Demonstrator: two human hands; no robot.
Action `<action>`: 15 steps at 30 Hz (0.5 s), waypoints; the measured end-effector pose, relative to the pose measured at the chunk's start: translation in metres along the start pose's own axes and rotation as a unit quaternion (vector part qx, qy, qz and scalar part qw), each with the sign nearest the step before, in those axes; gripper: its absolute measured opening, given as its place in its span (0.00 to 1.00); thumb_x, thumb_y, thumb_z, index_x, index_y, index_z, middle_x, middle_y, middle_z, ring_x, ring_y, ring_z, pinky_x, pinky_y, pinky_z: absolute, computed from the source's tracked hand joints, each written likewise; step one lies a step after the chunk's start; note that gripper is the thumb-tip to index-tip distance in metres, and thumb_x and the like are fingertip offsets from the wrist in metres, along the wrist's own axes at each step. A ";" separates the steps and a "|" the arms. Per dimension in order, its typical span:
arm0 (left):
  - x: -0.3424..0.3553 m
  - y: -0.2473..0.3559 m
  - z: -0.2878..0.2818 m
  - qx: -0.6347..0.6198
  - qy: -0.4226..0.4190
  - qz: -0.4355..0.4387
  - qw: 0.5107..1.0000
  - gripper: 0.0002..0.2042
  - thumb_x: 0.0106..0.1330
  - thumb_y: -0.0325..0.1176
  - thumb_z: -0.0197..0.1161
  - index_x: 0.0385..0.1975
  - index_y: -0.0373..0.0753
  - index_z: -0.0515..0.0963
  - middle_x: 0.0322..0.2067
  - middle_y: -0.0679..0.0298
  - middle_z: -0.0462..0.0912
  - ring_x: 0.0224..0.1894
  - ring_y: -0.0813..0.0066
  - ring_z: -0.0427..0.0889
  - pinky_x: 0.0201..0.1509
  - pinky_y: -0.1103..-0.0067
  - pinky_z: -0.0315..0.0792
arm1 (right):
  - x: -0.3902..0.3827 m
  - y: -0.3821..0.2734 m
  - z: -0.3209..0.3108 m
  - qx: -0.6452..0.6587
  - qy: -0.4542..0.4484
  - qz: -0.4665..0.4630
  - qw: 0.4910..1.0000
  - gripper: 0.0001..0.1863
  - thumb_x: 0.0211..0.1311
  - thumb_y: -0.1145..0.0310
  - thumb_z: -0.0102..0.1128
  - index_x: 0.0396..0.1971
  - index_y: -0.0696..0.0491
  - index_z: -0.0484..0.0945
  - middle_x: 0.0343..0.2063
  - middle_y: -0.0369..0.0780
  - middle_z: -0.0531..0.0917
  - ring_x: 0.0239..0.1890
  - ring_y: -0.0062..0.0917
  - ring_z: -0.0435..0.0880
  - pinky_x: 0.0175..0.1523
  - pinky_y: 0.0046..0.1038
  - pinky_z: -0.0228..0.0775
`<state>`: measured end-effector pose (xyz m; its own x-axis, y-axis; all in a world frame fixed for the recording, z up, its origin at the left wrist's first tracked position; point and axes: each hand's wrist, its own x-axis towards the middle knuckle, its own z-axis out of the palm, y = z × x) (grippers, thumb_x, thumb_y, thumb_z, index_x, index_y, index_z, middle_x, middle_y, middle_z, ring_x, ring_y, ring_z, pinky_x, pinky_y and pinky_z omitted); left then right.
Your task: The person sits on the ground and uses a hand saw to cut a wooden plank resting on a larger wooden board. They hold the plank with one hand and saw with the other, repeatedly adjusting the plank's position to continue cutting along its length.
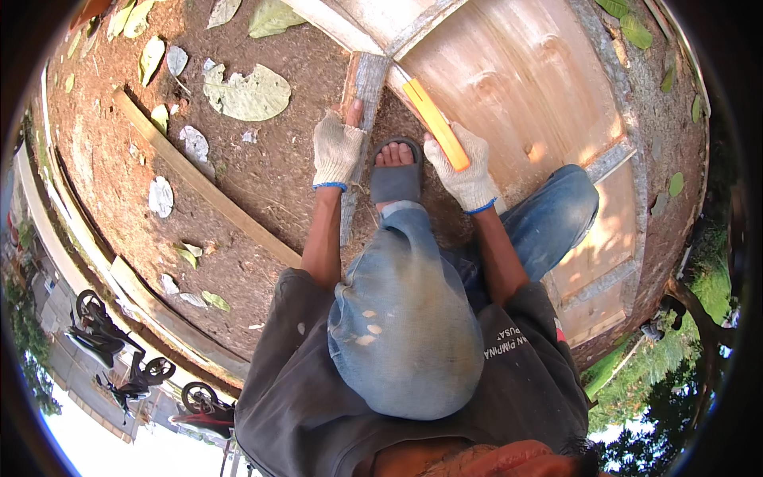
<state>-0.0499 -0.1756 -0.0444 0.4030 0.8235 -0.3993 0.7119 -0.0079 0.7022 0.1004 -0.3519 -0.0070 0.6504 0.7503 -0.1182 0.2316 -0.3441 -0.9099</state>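
My left hand (337, 149), in a cream knit glove with a blue cuff, grips a grey, weathered wooden batten (367, 83). One bare finger pokes out of the glove and lies along the batten's edge. In my gloved right hand (466, 168) is a yellow-orange utility knife (437, 123). Its thin metal blade points up and left, close to the batten's far end, where the batten meets the corner of a wooden panel frame (429, 24); I cannot tell whether the blade touches the wood. Between my hands, my sandalled foot (396, 171) stands beside the batten.
A pale plywood panel (524, 95) edged with grey strips spreads to the right, under my bent leg (552, 211). On the dirt at left lie a long wooden strip (199, 183) and several dry leaves (248, 93). Parked motorbikes (131, 358) stand at the lower left.
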 end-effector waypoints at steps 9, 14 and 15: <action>-0.001 0.012 -0.022 -0.019 -0.035 -0.080 0.996 0.35 0.71 0.62 0.60 0.24 0.26 0.77 0.16 0.57 0.72 0.23 0.71 0.70 0.29 0.66 0.66 | -0.106 -0.018 -0.044 -0.117 -0.018 0.051 0.992 0.10 0.54 0.66 0.73 0.31 0.55 0.81 0.24 0.44 0.82 0.27 0.40 0.83 0.34 0.36 0.74; 0.008 0.016 -0.028 -0.070 -0.047 -0.088 0.993 0.37 0.71 0.65 0.57 0.23 0.27 0.77 0.17 0.58 0.72 0.24 0.72 0.68 0.31 0.68 0.66 | -0.100 -0.012 -0.039 -0.157 0.008 0.009 0.987 0.10 0.53 0.67 0.74 0.28 0.54 0.80 0.24 0.42 0.81 0.27 0.42 0.82 0.33 0.37 0.73; 0.019 0.012 -0.031 -0.048 -0.054 -0.080 0.994 0.38 0.71 0.67 0.55 0.23 0.28 0.78 0.17 0.61 0.72 0.25 0.74 0.69 0.30 0.69 0.65 | -0.093 -0.011 -0.032 -0.158 0.008 -0.018 0.987 0.10 0.53 0.67 0.74 0.28 0.54 0.81 0.24 0.42 0.81 0.27 0.42 0.82 0.33 0.37 0.73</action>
<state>-0.0515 -0.1425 -0.0253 0.3514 0.7442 -0.5680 0.7164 0.1768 0.6749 0.0607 -0.4358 0.0272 0.6478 0.7577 -0.0793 0.4679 -0.4779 -0.7434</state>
